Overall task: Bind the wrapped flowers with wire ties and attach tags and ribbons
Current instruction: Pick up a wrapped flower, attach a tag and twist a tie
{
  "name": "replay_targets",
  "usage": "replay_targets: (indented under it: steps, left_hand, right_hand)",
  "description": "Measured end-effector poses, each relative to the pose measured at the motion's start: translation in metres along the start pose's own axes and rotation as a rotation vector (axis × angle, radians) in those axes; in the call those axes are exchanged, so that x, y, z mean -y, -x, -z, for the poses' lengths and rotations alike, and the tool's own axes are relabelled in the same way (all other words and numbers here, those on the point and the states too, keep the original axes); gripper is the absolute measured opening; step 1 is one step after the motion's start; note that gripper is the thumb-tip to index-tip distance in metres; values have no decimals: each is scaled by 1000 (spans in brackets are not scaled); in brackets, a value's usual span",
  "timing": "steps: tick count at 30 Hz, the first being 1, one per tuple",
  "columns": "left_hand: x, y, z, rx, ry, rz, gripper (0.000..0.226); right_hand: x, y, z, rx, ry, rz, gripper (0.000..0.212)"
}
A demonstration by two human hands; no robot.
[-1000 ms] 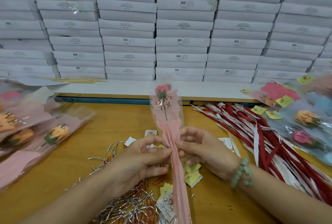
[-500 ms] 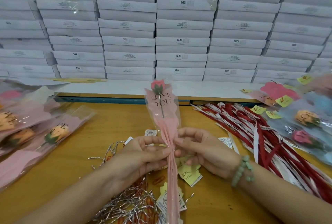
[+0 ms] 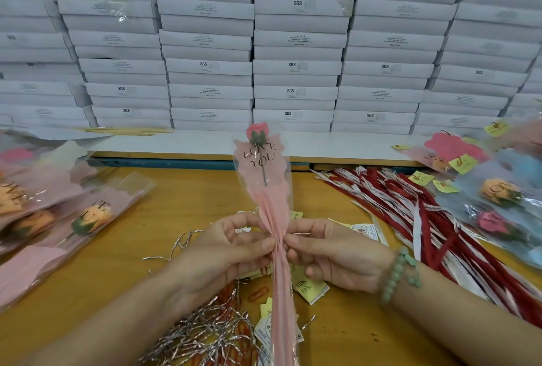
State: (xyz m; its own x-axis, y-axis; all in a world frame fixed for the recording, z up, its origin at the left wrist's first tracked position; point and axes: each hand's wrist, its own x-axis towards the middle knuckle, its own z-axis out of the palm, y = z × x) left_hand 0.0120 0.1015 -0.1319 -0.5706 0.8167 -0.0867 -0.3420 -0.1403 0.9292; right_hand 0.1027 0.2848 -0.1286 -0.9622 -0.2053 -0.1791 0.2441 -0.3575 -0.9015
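A wrapped pink rose (image 3: 265, 178), in a clear and pink sleeve printed LOVE YOU, stands upright over the table's middle. My left hand (image 3: 225, 254) pinches the gathered sleeve from the left at its narrow waist. My right hand (image 3: 334, 257) pinches it from the right at the same height, and a thin silver wire end shows at those fingertips. Silver wire ties (image 3: 205, 333) lie in a heap under my left forearm. Yellow and white tags (image 3: 308, 286) lie below the hands. Red and white ribbons (image 3: 416, 219) spread out to the right.
Wrapped flowers (image 3: 58, 213) lie stacked at the left. More wrapped flowers (image 3: 498, 198) with yellow tags lie at the right. White flat boxes (image 3: 293, 43) are stacked in a wall behind the wooden table (image 3: 181, 189). A red paper clip (image 3: 258, 294) lies beside the tags.
The rose has shifted slightly left and stands straighter. Both hands stay pinched at the sleeve's waist, the fingers having drawn closer together around it.
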Motion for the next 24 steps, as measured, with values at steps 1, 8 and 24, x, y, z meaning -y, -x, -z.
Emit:
replay_targets:
  steps: [1,8,24]
  left_hand:
    - [1,0,0,1,0,1,36]
    - [4,0,-1,-37,-26,-7,30]
    - [6,3,-5,14,5,-40,21]
  right_hand:
    - [0,0,-1,-5,11,-1,27]
    - [1,1,-8,-96,145,47,28]
    - [-2,4,-22,-331,548,230,31]
